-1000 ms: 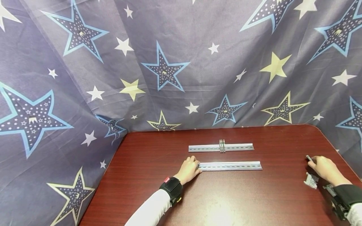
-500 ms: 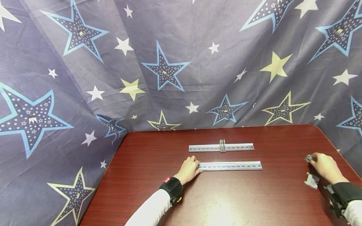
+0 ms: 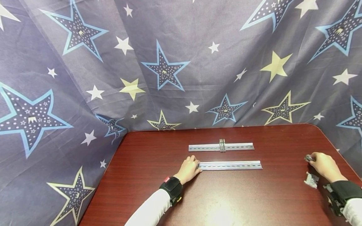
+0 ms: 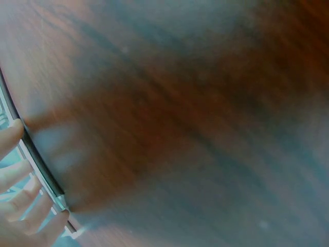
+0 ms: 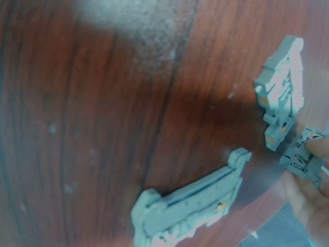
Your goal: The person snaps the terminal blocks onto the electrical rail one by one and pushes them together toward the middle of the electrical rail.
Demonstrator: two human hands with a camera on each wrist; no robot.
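My left hand grips the left end of the nearer slotted metal DIN rail, thumb and fingers along its edges. In the left wrist view the fingers lie across that rail. Over at the table's right side, my right hand pinches a small grey terminal block between thumb and fingers, partly hidden by them. Two more grey terminal blocks lie on the table by that hand, one block lower and another block above it in the right wrist view.
Behind the nearer rail lies a second DIN rail, parallel to it, with several terminal blocks clipped side by side near its middle. A star-printed cloth hangs along the back and sides of the reddish-brown table.
My right hand has shifted slightly up and turned the terminal block, which now shows a broader side. The left hand and both rails have stayed in place.
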